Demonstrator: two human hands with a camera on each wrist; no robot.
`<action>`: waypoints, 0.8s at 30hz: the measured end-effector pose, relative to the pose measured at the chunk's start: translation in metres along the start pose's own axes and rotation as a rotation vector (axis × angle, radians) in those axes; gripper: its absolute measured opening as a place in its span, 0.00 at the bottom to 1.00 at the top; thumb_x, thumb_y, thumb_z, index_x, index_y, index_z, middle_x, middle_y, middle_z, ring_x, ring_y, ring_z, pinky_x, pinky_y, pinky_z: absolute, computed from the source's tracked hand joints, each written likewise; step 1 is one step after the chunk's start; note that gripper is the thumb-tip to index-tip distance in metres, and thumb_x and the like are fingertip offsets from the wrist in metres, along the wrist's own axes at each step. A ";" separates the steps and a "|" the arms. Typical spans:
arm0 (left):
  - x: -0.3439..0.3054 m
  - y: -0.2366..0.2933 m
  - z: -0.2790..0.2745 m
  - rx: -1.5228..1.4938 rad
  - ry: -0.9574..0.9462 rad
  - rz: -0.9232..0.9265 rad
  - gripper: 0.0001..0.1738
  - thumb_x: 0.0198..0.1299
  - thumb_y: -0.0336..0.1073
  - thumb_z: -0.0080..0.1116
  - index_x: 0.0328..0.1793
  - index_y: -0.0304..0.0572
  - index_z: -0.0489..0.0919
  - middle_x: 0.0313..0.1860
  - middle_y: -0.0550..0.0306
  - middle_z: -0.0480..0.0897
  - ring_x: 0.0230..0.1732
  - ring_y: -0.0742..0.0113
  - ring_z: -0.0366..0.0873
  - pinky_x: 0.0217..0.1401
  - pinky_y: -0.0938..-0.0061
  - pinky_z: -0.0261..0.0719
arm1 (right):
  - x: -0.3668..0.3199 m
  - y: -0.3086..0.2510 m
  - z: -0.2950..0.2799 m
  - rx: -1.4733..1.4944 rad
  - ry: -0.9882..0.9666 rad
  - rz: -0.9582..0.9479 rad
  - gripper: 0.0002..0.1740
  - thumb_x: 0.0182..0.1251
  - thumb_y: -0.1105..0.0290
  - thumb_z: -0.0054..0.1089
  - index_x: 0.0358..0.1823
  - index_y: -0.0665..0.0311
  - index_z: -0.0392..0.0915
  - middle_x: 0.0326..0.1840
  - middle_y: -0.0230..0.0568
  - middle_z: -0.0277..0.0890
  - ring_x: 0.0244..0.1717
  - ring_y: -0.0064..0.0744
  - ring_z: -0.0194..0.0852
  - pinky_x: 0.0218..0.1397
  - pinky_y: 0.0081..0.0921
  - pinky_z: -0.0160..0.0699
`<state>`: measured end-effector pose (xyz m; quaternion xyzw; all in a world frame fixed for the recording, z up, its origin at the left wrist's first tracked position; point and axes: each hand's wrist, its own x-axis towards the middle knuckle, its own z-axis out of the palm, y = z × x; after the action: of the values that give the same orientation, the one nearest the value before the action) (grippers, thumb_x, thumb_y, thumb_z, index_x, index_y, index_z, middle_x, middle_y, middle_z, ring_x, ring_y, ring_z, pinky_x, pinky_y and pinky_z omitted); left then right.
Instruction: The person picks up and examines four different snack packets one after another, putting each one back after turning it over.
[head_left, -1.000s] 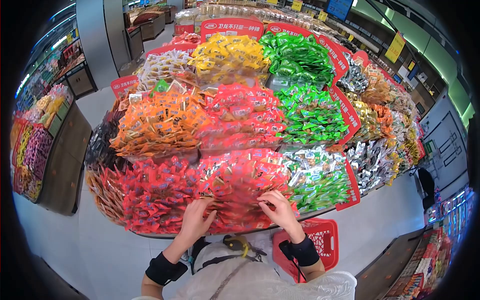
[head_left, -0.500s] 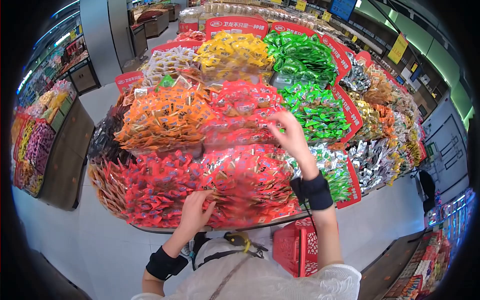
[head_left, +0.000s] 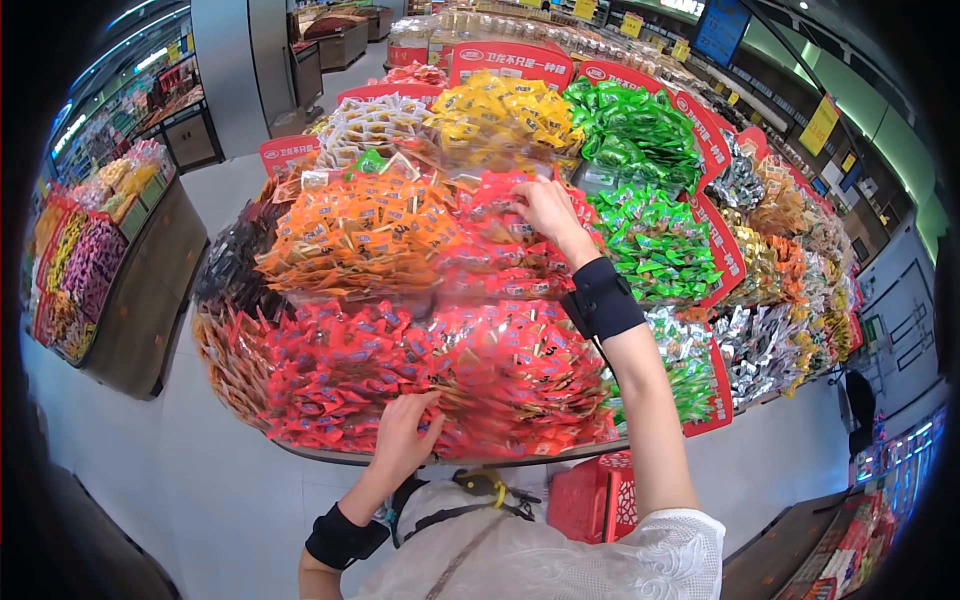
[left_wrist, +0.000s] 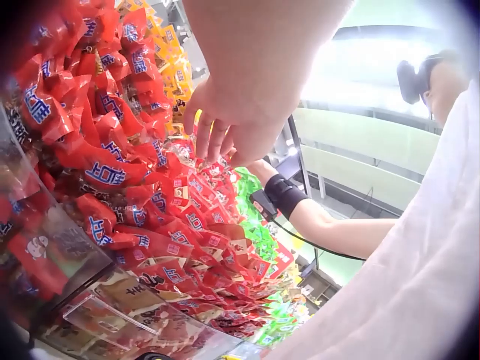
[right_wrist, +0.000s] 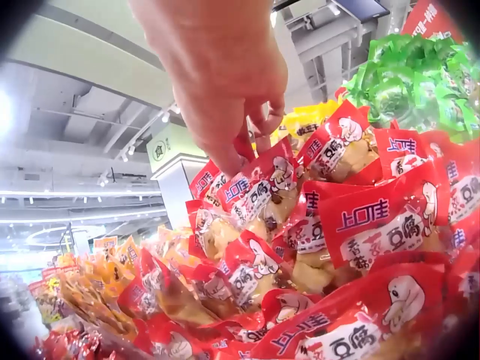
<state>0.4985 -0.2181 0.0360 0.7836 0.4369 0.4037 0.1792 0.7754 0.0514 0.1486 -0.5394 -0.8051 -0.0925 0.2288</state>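
Note:
In the head view my right hand reaches over the middle red pile. Seen from the right wrist, its thumb and fingers pinch the top edge of a red snack packet, printed with white lettering panels and lying among many alike. My left hand is low over the front red packets, near the bin's front edge. From the left wrist its fingers hang loosely bent beside the red packets, with nothing held in them.
Orange packets lie left of the middle pile, green ones right, yellow ones behind. Red sign boards edge the bins. A red shopping basket stands below the front edge. Another display stand is at left.
My right hand has left the front red packets, moved up and forward, and now pinches a packet in the middle pile. My left hand has stayed near the front edge.

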 end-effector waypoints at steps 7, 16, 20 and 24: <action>0.001 -0.004 -0.002 0.016 0.011 -0.010 0.19 0.47 0.29 0.62 0.48 0.38 0.74 0.35 0.53 0.78 0.39 0.56 0.75 0.44 0.66 0.68 | 0.011 0.016 -0.025 -0.134 0.038 -0.002 0.10 0.50 0.64 0.63 0.34 0.58 0.81 0.31 0.47 0.77 0.40 0.47 0.73 0.43 0.41 0.69; 0.002 -0.006 -0.007 0.025 0.005 -0.012 0.18 0.48 0.29 0.62 0.47 0.37 0.74 0.35 0.53 0.76 0.40 0.55 0.74 0.44 0.66 0.69 | -0.013 0.037 -0.078 0.331 0.181 0.194 0.17 0.52 0.63 0.64 0.42 0.63 0.80 0.32 0.50 0.75 0.36 0.46 0.75 0.41 0.33 0.71; 0.003 -0.007 -0.007 0.015 -0.010 -0.007 0.18 0.48 0.28 0.61 0.47 0.37 0.74 0.35 0.53 0.76 0.39 0.56 0.74 0.45 0.66 0.69 | -0.037 0.032 -0.075 0.209 0.109 0.080 0.15 0.50 0.65 0.65 0.40 0.63 0.80 0.26 0.45 0.71 0.29 0.45 0.70 0.36 0.35 0.67; 0.005 -0.006 -0.006 0.006 -0.012 0.006 0.18 0.48 0.29 0.61 0.47 0.37 0.74 0.35 0.52 0.76 0.40 0.55 0.74 0.45 0.66 0.69 | -0.051 0.026 -0.056 0.083 0.245 0.007 0.10 0.48 0.66 0.66 0.33 0.60 0.82 0.25 0.39 0.73 0.34 0.40 0.70 0.39 0.33 0.66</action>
<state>0.4922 -0.2110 0.0384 0.7878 0.4346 0.3984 0.1784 0.8306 -0.0024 0.1714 -0.5168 -0.7724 -0.1234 0.3479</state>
